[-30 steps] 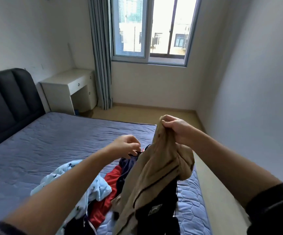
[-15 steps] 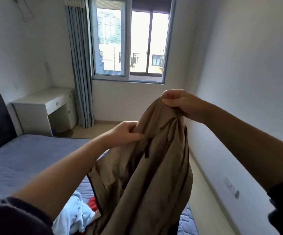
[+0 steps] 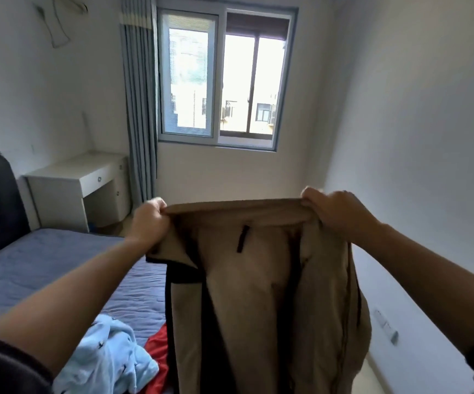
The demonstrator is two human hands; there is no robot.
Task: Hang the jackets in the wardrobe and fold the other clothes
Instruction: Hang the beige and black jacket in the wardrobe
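No text, label, brand, number or sign could be read. The small dark marks on the pale blue garment, at 7 o'clock, were too small to tell as lettering. The dark tab inside the tan jacket, at 6 o'clock, bore nothing legible.

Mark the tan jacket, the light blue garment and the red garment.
tan jacket (image 3: 258,294), head view, on its inner back panel.
light blue garment (image 3: 110,356), head view, on its crumpled middle.
red garment (image 3: 158,344), head view, on the visible strip beside the jacket.
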